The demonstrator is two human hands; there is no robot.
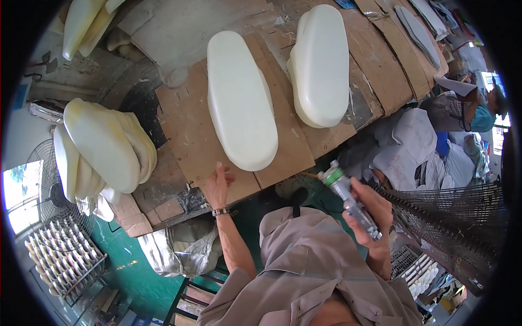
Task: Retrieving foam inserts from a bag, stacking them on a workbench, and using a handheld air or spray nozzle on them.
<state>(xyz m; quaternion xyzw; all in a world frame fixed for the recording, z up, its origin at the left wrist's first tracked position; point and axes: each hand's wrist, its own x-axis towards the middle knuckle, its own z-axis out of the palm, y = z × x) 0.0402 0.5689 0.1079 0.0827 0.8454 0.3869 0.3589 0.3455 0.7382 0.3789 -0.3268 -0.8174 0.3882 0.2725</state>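
Note:
My right hand [371,214] grips a clear plastic bottle with a green and white nozzle [348,198], held tilted with the nozzle toward the table. My left hand [217,186] rests flat, fingers apart, on the near edge of a brown cardboard sheet [187,127] on the workbench. Just beyond that hand lies a long cream foam pad [239,98]. A second cream foam pad [322,65] lies to its right on more cardboard.
A stack of yellowed foam pads [106,144] sits at the left of the bench, with more pads [84,24] at the top left. A fan [46,190] and a rack [65,255] stand lower left. A wire rack [451,217] is at right, another person [462,108] beyond it.

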